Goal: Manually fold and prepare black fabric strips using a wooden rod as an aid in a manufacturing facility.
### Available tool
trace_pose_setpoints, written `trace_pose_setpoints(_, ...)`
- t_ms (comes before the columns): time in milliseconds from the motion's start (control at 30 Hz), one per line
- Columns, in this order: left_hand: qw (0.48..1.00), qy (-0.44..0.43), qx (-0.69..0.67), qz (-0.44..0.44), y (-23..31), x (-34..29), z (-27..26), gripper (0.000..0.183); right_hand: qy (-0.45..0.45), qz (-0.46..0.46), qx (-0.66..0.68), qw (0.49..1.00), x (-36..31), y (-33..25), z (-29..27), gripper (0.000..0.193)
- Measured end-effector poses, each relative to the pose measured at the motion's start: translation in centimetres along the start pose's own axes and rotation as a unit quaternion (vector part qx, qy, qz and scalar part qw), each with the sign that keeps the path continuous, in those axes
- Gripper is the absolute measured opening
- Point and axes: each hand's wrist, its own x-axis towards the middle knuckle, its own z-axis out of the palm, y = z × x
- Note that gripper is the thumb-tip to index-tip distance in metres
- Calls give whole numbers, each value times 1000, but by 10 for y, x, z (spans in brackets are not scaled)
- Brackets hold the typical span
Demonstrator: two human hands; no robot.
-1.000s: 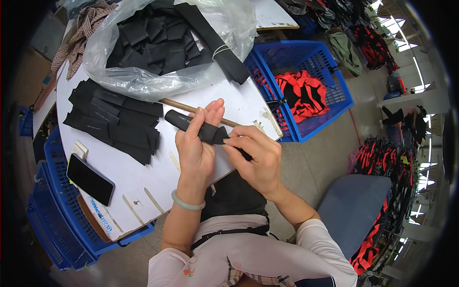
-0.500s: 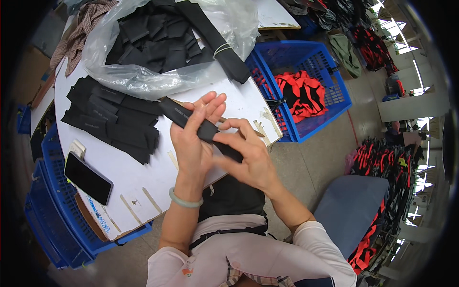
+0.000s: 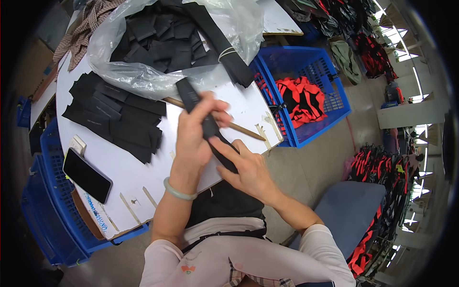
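Note:
A black fabric strip (image 3: 187, 94) with small light print runs slantwise between my hands above the table's front edge. My left hand (image 3: 192, 136), a pale bangle on its wrist, is closed on the strip's middle. The thumb and fingers of my right hand (image 3: 251, 170) pinch its lower part. Under the hands a thin wooden stick (image 3: 248, 132) lies on the white table (image 3: 165, 179). To the left, several similar black strips (image 3: 107, 119) overlap in a flat fan. Many folded black pieces (image 3: 165, 40) fill a clear plastic bag (image 3: 129, 79) beyond.
A bundle of long black strips (image 3: 234, 62) tied with a band lies across the bag. A phone (image 3: 87, 176) rests at the table's left edge. Blue crates (image 3: 313, 136) with red and black cloth (image 3: 301, 100) stand right; another blue crate (image 3: 52, 191) stands left.
The strip has swung to a steeper angle, its upper end rising. My left fingers have curled in around it, and my right hand has shifted slightly down. More of the wooden stick shows.

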Motion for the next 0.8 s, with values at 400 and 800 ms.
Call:
trace_pose_setpoints(400,997,-76,13,28,4,-13,7,11,-23,-15,-38,999,-6,-2,2,47)
trace_pose_setpoints(800,992,-119,48,0,-4,-29,21,13,104,-140,-33,984,21,9,16,46)
